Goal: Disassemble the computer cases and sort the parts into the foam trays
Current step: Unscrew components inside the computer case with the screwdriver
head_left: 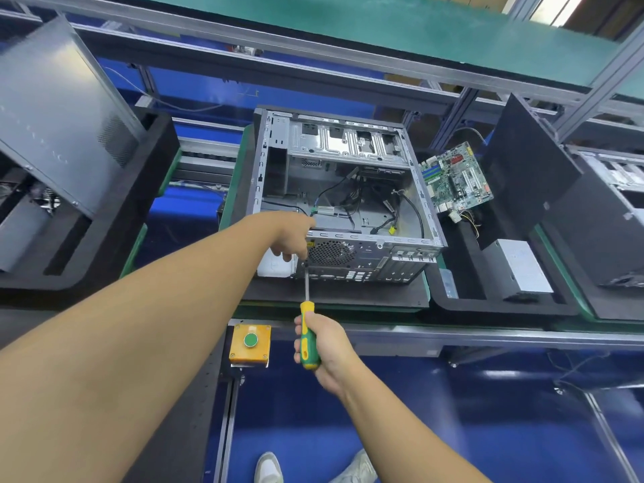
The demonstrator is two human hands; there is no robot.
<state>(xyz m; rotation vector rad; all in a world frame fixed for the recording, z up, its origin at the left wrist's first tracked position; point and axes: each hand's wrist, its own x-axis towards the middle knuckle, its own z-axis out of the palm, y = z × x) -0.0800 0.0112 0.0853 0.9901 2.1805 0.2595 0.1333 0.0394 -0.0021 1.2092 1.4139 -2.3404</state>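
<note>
An open grey computer case (348,190) lies on its side on a black mat in the middle of the bench, loose cables inside. My right hand (322,346) grips the yellow-green handle of a screwdriver (308,329), whose shaft points up to the case's rear panel beside the fan grille. My left hand (294,238) rests on the rear top edge of the case, fingers curled down by the screwdriver tip. A green motherboard (454,177) stands tilted in the black foam tray (463,273) to the right, next to a black side panel (526,169) and a silver power supply (526,266).
Another foam tray (115,217) on the left holds a grey side panel (59,109). A further case (613,210) sits at the far right. A yellow box with a green button (250,343) hangs on the bench's front rail. A shelf frame runs overhead.
</note>
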